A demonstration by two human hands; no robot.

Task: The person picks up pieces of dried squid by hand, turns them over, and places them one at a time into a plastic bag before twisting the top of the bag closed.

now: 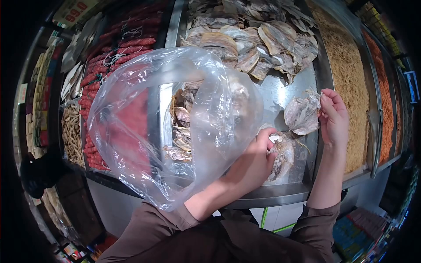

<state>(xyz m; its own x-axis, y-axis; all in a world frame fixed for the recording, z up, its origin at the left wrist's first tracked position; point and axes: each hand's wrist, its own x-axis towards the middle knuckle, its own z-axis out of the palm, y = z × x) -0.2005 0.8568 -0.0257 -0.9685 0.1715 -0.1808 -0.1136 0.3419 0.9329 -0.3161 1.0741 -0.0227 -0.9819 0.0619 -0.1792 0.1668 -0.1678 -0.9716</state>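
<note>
My right hand (335,111) pinches the edge of a flat, greyish dried squid (301,115) and holds it over the metal tray (302,164). Another dried squid (283,158) is gripped by my left hand (268,142), whose fingers curl around its near side. A large clear plastic bag (210,127) hangs about my left wrist and forearm, its mouth spread wide to the left. Through the bag, more dried squid pieces (182,131) are visible on the tray. At the tray's far end lies a heap of larger dried squid (258,44).
Red cured sausages (127,48) tied with string fill the bin to the left. On the right are a bin of fine tan dried goods (344,79) and a bin of orange ones (381,96). A metal counter edge (272,195) runs before me. A price sign (74,15) stands at upper left.
</note>
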